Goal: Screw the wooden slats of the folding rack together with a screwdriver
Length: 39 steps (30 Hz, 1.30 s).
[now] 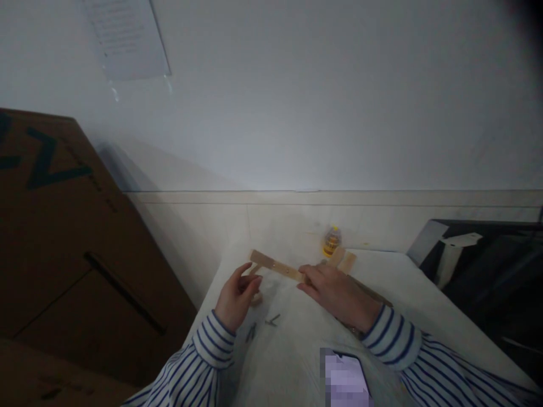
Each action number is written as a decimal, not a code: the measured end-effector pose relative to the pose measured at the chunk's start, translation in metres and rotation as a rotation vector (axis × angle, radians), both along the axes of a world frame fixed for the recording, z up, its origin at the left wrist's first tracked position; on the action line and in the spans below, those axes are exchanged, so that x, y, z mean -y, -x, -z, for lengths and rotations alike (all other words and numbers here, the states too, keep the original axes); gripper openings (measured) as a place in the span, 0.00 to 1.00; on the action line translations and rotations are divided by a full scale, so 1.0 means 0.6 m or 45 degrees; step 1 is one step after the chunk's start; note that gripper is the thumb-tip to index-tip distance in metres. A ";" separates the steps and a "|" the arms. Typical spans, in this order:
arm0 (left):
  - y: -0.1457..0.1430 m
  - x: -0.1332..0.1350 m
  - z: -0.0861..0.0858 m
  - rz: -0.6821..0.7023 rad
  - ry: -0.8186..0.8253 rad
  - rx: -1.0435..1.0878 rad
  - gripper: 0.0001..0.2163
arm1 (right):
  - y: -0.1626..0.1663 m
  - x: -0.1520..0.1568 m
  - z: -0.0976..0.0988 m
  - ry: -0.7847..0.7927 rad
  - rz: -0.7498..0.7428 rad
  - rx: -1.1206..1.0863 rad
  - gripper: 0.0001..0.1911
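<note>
Wooden strip (275, 265) lies near the white table's (382, 271) far edge, with bare tabletop in front. The right hand (335, 291) rests flat on one end, fingers together. The left hand (237, 294) curls beside the other end; I cannot tell whether it grips anything.

pale wooden strip (275, 265), lying flat, slanted, right end covered

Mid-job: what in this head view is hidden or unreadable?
Head view:
- Wooden strip: right end under the right hand.
- Left hand: curled fingers hide whether it grips anything.
- Small dark parts: too small, dim.
- Phone: screen blurred, cut by bottom edge.
- Wall sheet: print blurred.
</note>
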<state>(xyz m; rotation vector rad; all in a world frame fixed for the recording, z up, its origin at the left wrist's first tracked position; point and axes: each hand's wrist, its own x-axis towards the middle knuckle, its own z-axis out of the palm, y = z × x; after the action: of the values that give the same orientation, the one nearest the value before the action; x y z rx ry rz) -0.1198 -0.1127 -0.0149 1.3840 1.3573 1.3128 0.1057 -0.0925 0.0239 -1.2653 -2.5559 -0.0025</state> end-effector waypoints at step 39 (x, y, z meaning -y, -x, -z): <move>-0.188 -0.119 0.075 0.408 -0.065 -0.579 0.15 | -0.189 0.065 0.078 0.356 0.700 -0.610 0.16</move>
<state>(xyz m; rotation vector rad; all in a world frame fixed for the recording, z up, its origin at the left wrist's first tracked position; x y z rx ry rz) -0.0073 -0.0416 -0.0600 1.9253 1.3165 0.8560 0.2194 -0.1312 -0.0230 -1.7782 -1.7929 0.4935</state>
